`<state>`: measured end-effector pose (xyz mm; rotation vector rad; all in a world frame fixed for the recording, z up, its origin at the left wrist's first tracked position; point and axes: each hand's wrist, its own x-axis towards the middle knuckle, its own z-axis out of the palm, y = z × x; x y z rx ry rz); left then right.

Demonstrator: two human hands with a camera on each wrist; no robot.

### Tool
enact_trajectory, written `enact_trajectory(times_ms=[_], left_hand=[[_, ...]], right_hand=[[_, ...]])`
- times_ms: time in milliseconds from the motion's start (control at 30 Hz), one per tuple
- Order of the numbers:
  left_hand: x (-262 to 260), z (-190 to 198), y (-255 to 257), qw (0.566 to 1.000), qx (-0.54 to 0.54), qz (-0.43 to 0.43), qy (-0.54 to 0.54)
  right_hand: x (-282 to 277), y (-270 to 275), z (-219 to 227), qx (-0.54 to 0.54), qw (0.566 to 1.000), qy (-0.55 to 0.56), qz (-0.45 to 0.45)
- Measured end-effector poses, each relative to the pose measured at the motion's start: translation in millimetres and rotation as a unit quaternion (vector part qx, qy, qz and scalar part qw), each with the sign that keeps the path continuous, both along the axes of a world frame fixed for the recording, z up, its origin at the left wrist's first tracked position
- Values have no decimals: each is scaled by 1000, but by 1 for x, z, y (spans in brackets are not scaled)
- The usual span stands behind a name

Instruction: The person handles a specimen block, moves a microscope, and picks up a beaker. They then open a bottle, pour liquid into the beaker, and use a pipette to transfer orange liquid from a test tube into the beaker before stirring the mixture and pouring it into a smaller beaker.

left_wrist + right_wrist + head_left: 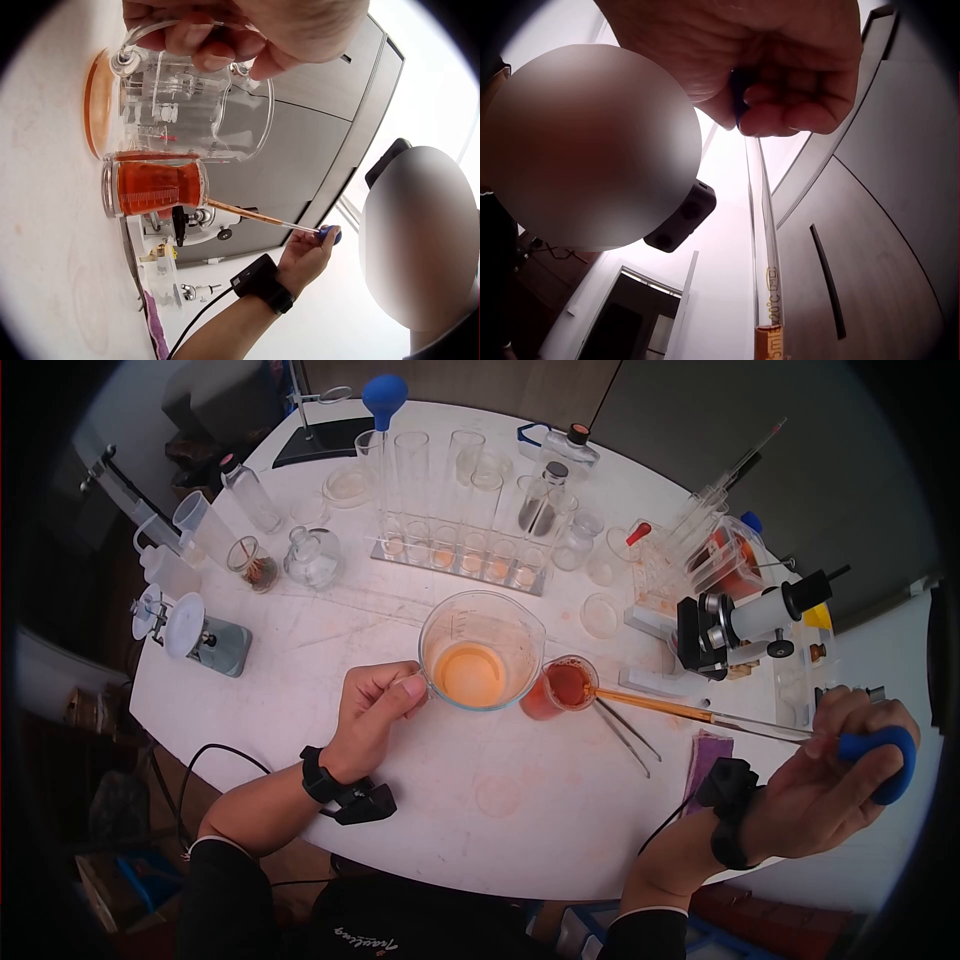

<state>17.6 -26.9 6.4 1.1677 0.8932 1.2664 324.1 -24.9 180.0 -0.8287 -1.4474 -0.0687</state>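
A glass measuring cup with shallow orange liquid stands on the white table; my left hand grips its handle, as the left wrist view also shows with the fingers round it. Touching or close beside it is a smaller beaker of red-orange liquid. My right hand holds a blue rubber bulb on top of a long glass pipette. The pipette slants down into the red beaker, its lower part filled with orange liquid. In the right wrist view the liquid's upper edge shows in the pipette.
Tweezers lie right of the beaker, a purple cloth beyond them. Behind stands a rack of large tubes. A microscope is at the right, a balance at the left, with bottles and glassware along the back.
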Motion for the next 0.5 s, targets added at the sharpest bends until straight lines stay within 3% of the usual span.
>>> enact_trajectory(times_ms=[100,500], left_hand=[[0,0,0,1000,1,0,-1],[0,1,0,1000,-4,0,2]], right_hand=[[6,-1,-4,-1,998,18,53],[7,-2,-4,-12,998,11,60]])
